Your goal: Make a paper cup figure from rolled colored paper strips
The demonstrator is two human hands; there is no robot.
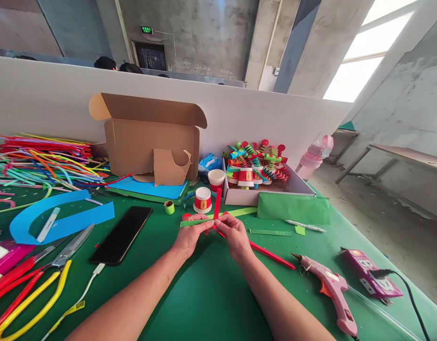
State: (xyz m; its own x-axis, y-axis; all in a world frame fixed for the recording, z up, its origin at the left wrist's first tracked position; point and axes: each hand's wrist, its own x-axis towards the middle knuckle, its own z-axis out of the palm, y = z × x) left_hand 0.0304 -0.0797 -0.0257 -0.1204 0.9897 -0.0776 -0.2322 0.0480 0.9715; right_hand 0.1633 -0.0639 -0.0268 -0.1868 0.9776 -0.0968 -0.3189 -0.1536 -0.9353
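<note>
My left hand [190, 237] and my right hand [236, 233] meet near the middle of the green table, fingertips pinched together. Between them stands a red paper strip [217, 203], upright, crossed by a green paper strip [195, 223] that sticks out leftward over my left fingers. Where the strips meet is partly hidden by my fingers. Just behind my hands is a red-and-white paper cup [202, 201] with coiled paper arms. Another long red strip [273, 255] lies on the table beyond my right hand.
Right of my arms lie a pink glue gun [328, 289] and a purple power strip [372, 274]. A phone [122, 234] and large scissors [67, 251] lie left. Behind stand an open cardboard box [152, 132] and a white box [292, 187] of paper-cup figures.
</note>
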